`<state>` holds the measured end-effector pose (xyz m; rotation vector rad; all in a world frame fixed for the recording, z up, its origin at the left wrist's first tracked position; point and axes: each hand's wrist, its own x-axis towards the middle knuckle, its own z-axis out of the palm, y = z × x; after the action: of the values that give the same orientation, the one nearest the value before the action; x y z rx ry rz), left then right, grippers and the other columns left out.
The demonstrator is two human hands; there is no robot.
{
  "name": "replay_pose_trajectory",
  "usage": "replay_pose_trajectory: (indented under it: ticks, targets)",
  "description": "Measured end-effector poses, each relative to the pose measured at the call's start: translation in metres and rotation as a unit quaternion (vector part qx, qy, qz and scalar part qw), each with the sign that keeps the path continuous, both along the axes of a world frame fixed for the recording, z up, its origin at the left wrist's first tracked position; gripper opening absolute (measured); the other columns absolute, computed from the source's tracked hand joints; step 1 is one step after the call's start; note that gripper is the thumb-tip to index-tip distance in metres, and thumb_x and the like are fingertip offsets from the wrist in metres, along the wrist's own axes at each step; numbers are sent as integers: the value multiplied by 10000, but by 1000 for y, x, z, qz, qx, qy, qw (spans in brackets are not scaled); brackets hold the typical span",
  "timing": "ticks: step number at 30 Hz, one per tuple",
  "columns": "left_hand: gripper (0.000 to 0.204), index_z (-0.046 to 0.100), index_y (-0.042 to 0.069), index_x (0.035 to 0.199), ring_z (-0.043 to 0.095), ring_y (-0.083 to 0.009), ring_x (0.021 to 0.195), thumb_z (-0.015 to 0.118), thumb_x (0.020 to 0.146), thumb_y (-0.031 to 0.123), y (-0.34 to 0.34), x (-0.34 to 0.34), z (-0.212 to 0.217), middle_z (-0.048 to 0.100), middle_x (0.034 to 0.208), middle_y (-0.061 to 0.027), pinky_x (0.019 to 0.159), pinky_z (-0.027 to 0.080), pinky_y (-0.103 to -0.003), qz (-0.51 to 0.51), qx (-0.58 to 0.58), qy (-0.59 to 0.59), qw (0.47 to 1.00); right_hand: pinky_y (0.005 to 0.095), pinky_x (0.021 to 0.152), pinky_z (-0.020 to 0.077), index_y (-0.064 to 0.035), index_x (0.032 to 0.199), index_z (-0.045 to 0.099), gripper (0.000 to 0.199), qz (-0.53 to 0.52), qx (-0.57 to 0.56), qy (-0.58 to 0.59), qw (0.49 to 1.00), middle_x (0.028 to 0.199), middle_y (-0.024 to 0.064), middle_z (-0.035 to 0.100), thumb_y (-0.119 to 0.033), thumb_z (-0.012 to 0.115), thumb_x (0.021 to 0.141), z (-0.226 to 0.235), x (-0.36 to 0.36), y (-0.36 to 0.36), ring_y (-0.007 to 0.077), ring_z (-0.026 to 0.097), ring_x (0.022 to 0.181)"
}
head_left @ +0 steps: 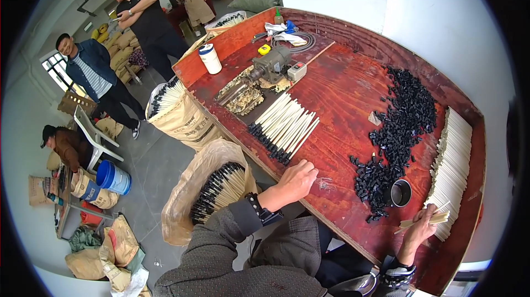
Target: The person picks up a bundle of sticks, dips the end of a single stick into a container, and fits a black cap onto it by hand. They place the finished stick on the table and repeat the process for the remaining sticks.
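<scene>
My left hand point(297, 180) rests at the table's near edge with its fingers curled closed; whether anything is inside them is hidden. Just beyond it lies a pile of pale wooden sticks with black tips point(285, 127). My right hand point(418, 229) grips a small bunch of bare wooden sticks point(439, 218) at the near right of the table. Beside that hand runs a long stack of bare sticks point(454, 164). Black short tubular caps point(406, 106) are heaped to its left, and a round metal cup point(401, 192) stands against them.
On the red wooden table point(342, 98) sit a motor point(271, 65), a switch box point(297, 71) and a white tub point(210, 58). Raised boards edge it. A sack of black-tipped sticks point(221, 189) stands left of me, another sack point(185, 117) beyond. Several people are farther off.
</scene>
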<state>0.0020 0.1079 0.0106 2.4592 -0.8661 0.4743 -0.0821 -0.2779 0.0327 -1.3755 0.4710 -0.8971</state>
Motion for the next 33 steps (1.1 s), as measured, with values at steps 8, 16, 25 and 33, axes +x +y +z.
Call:
replay_pose_trajectory:
  ticks: [8, 16, 25, 33]
  targets:
    - [76, 628, -29, 906, 579, -319, 889, 612, 841, 6, 2, -8, -2, 550, 914, -139, 700, 542, -417, 8, 8, 3, 1000, 233, 489, 245, -139, 860, 523, 235, 18, -14, -53, 998, 636, -60, 380, -244, 608, 1051, -11, -3, -11, 32, 331, 544]
    - [166, 685, -33, 983, 605, -344, 910, 619, 869, 67, -9, 3, -13, 619, 934, -137, 743, 536, -436, -30, 62, -6, 998, 224, 526, 425, -86, 1005, 631, 157, -25, -48, 8, 999, 729, -18, 563, -243, 642, 1016, -23, -30, -19, 77, 520, 597]
    - [205, 686, -17, 1080, 628, -355, 889, 673, 882, 34, -35, -7, 6, 630, 922, -154, 758, 531, -453, -57, -82, 73, 992, 323, 590, 421, -14, 826, 599, 252, 27, -289, 138, 947, 766, 34, 584, -188, 667, 995, 2, -15, -9, 161, 513, 680]
    - [212, 687, -24, 1093, 637, -343, 854, 675, 892, 41, -95, -23, 0, 623, 922, -150, 749, 535, -436, -161, -117, 101, 975, 245, 544, 485, -22, 910, 655, 247, -16, -533, 104, 840, 820, 38, 599, -219, 601, 1049, 6, -34, -21, 112, 584, 658]
